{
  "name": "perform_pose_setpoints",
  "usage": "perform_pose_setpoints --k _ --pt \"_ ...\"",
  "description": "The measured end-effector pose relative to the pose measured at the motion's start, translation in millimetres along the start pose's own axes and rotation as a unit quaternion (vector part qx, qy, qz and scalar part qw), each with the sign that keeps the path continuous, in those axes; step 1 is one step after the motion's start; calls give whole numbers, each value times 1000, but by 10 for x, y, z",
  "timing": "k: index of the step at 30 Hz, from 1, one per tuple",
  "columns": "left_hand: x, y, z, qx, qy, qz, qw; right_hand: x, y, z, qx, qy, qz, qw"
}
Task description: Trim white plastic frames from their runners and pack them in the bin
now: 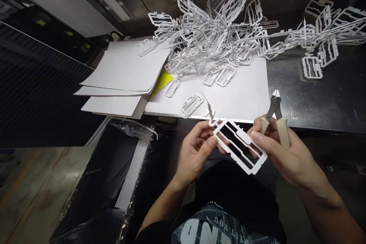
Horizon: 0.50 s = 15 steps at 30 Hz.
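metal bench (337,103) | left hand (196,152) pinching white frame (243,135) | right hand (288,158) gripping cutters (282,127), same frame

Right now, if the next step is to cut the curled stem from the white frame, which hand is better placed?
Probably the right hand: it holds the cutters, though its thumb also touches the white frame. The left hand grips the frame beside the stem.

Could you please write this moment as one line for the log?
left hand: pinching white frame | right hand: gripping cutters and white frame | cutters: tips clear of frame | frame pile: partly on white sheet
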<state>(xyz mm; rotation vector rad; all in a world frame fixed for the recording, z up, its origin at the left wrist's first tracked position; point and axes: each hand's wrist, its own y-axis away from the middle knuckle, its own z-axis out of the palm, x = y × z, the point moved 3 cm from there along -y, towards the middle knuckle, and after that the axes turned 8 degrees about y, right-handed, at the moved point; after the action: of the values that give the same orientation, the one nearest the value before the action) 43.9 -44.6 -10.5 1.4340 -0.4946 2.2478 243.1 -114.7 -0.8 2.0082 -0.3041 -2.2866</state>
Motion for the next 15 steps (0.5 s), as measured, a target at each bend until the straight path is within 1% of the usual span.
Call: perform_pose_setpoints --k 5,10,13,15 --pt "11 25 -26 -3 4 6 1000 -53 40 42 -21 1 -5 1000" --pt "28 39 -36 3 12 17 1000 -69 65 67 -17 1 -13 1000" --pt "38 51 -28 15 -6 24 1000 -93 65 73 9 49 -30 998" --pt "49 56 -20 34 -40 31 998 -119 59 81 27 91 -57 994"
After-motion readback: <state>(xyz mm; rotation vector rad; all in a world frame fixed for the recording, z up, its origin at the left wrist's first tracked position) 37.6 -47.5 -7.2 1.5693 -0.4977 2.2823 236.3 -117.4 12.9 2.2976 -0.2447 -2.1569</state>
